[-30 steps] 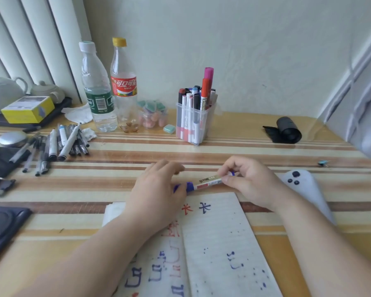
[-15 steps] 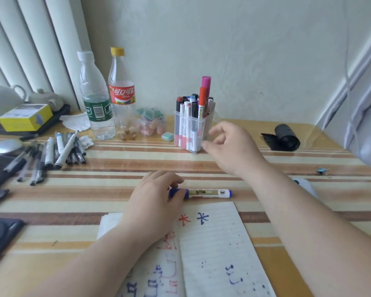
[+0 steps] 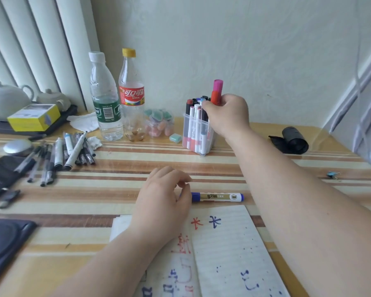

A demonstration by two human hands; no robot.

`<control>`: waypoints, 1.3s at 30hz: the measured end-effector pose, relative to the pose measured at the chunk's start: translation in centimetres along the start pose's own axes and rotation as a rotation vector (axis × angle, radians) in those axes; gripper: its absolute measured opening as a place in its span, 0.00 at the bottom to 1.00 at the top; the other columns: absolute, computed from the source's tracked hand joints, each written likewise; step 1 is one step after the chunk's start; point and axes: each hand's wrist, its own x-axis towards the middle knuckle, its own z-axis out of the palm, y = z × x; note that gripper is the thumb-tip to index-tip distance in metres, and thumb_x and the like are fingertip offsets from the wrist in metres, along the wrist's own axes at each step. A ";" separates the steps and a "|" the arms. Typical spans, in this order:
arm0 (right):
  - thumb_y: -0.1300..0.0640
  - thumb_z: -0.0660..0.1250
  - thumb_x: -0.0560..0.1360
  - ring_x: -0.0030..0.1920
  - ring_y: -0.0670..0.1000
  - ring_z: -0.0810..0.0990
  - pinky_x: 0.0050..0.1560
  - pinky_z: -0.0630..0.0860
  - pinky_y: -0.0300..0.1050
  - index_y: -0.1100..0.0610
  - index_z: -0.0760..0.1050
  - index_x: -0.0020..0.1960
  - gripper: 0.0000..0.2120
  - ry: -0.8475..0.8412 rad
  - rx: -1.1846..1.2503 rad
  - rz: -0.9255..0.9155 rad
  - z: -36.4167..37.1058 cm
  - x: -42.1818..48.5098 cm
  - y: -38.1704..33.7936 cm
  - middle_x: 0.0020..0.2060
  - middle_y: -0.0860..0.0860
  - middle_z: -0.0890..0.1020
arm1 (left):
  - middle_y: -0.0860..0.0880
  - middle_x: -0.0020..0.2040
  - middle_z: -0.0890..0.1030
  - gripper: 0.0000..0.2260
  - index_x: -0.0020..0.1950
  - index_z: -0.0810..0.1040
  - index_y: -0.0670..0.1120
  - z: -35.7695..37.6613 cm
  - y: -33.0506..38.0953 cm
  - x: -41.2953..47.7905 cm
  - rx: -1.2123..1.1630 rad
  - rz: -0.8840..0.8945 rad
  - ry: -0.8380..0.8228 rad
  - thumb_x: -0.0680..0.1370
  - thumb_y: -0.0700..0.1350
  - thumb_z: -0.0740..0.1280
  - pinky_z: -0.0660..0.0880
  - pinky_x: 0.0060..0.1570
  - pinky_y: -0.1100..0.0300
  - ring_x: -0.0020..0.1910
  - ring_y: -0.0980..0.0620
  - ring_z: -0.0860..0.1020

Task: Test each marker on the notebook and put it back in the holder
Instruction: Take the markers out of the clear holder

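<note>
Now the open lined notebook (image 3: 234, 249) lies just under the left hand (image 3: 163, 198), inked with red and blue test marks. Beyond it, the right hand (image 3: 227, 114) has left the blue-capped white marker (image 3: 217, 197) and reached the clear plastic holder (image 3: 194, 133), fingers curled round an orange-capped marker (image 3: 216, 97). Only the left hand pinches the blue-capped white marker's cap end on the table. It looks tested but is not yet returned.

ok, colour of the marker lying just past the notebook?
Blue at both ends, white barrel with a gold label; the marker shows best in the head view.
</note>
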 end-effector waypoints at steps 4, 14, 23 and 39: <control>0.53 0.67 0.74 0.27 0.47 0.69 0.28 0.64 0.42 0.53 0.69 0.32 0.14 0.093 -0.033 -0.069 -0.8 -2.1 0.5 0.26 0.46 0.71 | 0.61 0.51 0.74 0.12 0.61 0.77 0.53 -0.2 0.3 0.0 -0.020 -0.083 -0.002 0.77 0.45 0.69 0.70 0.54 0.67 0.54 0.60 0.72; 0.58 0.67 0.81 0.31 0.37 0.73 0.35 0.67 0.30 0.48 0.70 0.37 0.15 -0.023 0.203 -0.256 -5.3 -9.1 0.3 0.29 0.40 0.75 | 0.53 0.77 0.65 0.51 0.81 0.55 0.50 -0.4 0.7 0.3 -0.092 -0.192 -0.017 0.67 0.68 0.74 0.64 0.75 0.49 0.77 0.54 0.62; 0.50 0.65 0.83 0.35 0.45 0.78 0.38 0.76 0.49 0.58 0.78 0.44 0.14 -0.203 0.415 -0.188 -5.8 -13.7 2.1 0.30 0.50 0.79 | 0.55 0.69 0.75 0.48 0.75 0.63 0.55 -0.6 -0.2 0.6 -0.366 -0.131 0.095 0.60 0.60 0.83 0.73 0.68 0.46 0.69 0.51 0.74; 0.51 0.65 0.82 0.27 0.51 0.72 0.29 0.68 0.42 0.58 0.72 0.35 0.19 0.104 0.208 -0.364 -3.8 -14.3 2.8 0.24 0.49 0.74 | 0.51 0.68 0.73 0.49 0.74 0.60 0.53 0.1 -1.1 0.7 -0.258 -0.166 0.173 0.61 0.58 0.84 0.71 0.69 0.44 0.70 0.49 0.72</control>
